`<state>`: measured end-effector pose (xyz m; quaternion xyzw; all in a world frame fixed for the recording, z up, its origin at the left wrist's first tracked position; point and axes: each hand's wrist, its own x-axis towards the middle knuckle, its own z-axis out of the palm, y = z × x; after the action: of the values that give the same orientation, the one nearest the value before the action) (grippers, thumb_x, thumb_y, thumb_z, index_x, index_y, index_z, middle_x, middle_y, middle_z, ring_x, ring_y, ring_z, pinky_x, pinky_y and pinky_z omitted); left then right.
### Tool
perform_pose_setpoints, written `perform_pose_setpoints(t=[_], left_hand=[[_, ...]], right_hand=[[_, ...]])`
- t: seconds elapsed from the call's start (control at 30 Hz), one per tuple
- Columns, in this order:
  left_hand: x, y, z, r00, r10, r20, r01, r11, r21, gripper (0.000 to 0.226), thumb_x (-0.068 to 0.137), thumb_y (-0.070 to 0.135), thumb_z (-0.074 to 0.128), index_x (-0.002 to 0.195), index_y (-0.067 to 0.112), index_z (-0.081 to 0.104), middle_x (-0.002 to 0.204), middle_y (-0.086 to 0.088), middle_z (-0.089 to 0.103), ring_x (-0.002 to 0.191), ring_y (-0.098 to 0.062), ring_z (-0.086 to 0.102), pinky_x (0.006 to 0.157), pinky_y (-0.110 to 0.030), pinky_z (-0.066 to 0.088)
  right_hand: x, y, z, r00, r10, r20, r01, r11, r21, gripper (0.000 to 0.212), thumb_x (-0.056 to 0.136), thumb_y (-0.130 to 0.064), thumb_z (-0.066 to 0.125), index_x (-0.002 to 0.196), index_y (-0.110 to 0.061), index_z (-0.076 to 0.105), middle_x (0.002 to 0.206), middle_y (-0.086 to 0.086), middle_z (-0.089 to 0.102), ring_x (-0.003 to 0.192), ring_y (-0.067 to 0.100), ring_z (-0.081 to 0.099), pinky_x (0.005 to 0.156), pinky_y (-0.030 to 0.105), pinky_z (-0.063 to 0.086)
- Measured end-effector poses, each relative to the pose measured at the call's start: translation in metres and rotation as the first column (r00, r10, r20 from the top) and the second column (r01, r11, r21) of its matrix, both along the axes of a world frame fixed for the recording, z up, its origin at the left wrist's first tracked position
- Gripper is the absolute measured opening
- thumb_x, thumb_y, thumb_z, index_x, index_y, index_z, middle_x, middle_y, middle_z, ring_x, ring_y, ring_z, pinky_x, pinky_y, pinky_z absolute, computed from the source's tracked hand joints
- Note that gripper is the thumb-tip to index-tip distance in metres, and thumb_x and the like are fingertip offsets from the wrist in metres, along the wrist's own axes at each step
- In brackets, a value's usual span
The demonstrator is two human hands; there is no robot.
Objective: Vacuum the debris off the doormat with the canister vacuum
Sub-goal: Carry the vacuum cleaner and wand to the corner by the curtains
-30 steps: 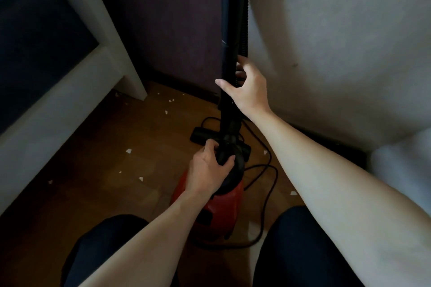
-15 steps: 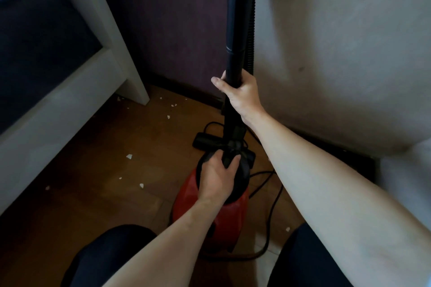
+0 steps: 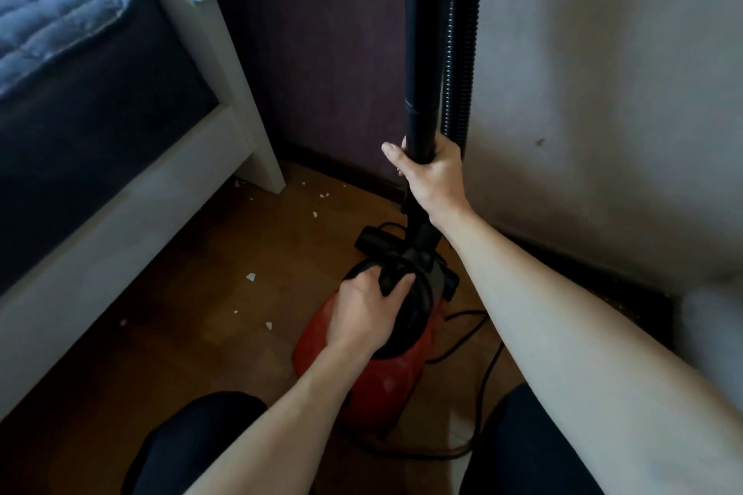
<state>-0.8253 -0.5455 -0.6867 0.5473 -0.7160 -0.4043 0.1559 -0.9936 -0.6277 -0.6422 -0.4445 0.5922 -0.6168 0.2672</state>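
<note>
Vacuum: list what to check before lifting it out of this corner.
1. Right hand grips wand: ok.
2. Left hand grips canister top: ok.
3. Hose hangs untangled beside wand: ok.
4. Cord clear: not ok, it loops on the floor round the canister's base.
5. Doormat located: cannot tell, out of view.
6. Power on: cannot tell.

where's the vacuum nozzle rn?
Head view, centre: the nozzle sits low just beyond the red canister, at the foot of the upright wand, near the baseboard.
</note>
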Motion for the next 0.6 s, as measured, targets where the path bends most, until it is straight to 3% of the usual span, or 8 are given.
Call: perform_pose_setpoints(t=[0.17, 0.33, 0.47, 0.6], left_hand=[[0.019, -0.007, 0.025, 0.999, 0.006, 0.044, -0.003, 0.997, -0.071, 0.036, 0.093, 0.059, 0.059, 0.093, 0.024, 0.069, 0.081, 0.007, 0.07, 0.065, -0.008, 0.068, 0.056, -0.038, 0.061], [0.032, -0.02, 0.076, 0.997, 0.013, 0.076, -0.002, 0.99, -0.144, 0.034, 0.094, 0.057, 0.06, 0.097, 0.024, 0.068, 0.08, 0.007, 0.07, 0.066, -0.007, 0.068, 0.057, -0.036, 0.061], [0.043, -0.025, 0.148, 0.992, 0.031, 0.119, -0.009, 0.983, -0.183, 0.037, 0.093, 0.055, 0.061, 0.095, 0.02, 0.07, 0.078, 0.004, 0.069, 0.066, -0.011, 0.067, 0.059, -0.037, 0.06], [0.054, -0.022, 0.252, 0.993, 0.055, 0.103, -0.035, 0.982, -0.188, 0.036, 0.091, 0.056, 0.064, 0.095, 0.021, 0.072, 0.079, 0.003, 0.07, 0.069, -0.013, 0.067, 0.063, -0.038, 0.059]], right_hand=[[0.01, -0.005, 0.027, 1.0, 0.017, 0.018, -0.017, 0.999, -0.034, 0.027, 0.087, -0.02, 0.082, 0.076, -0.006, 0.061, 0.065, -0.002, 0.059, 0.061, 0.01, 0.058, 0.068, 0.026, 0.05], [0.023, -0.016, 0.081, 1.0, -0.004, 0.028, 0.006, 0.997, -0.073, 0.037, 0.084, -0.025, 0.083, 0.072, -0.004, 0.056, 0.065, 0.009, 0.055, 0.061, 0.022, 0.055, 0.065, 0.036, 0.048], [0.031, -0.018, 0.155, 0.999, -0.008, 0.034, 0.01, 0.997, -0.07, 0.05, 0.082, -0.032, 0.083, 0.073, 0.008, 0.054, 0.065, 0.013, 0.055, 0.06, 0.026, 0.054, 0.063, 0.04, 0.049], [0.038, -0.015, 0.258, 1.0, 0.014, 0.019, -0.013, 0.998, -0.062, 0.055, 0.081, -0.037, 0.081, 0.071, 0.009, 0.052, 0.062, 0.014, 0.053, 0.058, 0.025, 0.051, 0.062, 0.036, 0.045]])
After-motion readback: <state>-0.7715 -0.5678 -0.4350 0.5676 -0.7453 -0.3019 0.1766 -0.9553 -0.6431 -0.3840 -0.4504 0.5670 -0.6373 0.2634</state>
